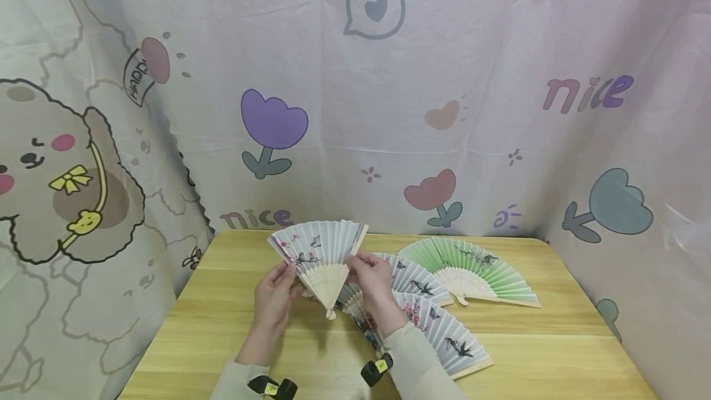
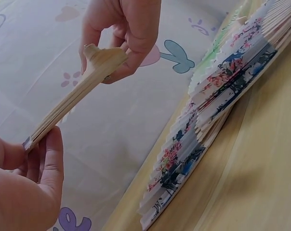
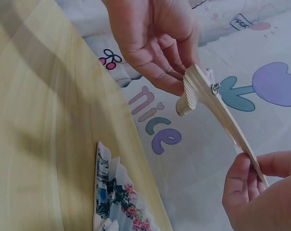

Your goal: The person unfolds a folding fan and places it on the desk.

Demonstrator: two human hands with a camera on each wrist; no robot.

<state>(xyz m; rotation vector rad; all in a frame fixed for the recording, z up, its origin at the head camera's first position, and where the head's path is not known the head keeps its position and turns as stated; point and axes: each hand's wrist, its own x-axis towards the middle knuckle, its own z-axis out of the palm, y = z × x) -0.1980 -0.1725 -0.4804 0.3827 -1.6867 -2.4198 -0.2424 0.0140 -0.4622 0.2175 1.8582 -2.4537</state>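
Observation:
A white folding fan (image 1: 318, 244) with a printed blossom branch is held up over the table, partly spread, its wooden pivot end pointing down. On its left edge, my left hand (image 1: 272, 296) pinches between thumb and fingers. Opposite, my right hand (image 1: 376, 278) grips the other outer rib. A metal rivet (image 3: 215, 88) shows at the pivot in the right wrist view. Two spread white fans with flowers and birds, one in front (image 1: 452, 341) and one behind (image 1: 424, 283), lie beneath and beside my right forearm, which hides part of the front one.
A spread green fan (image 1: 502, 270) lies at the back right of the wooden table (image 1: 555, 357). Printed cloth (image 1: 344, 91) hangs behind the table and along both sides. Each wrist wears a black camera strap, the left one (image 1: 272, 387) near the front edge.

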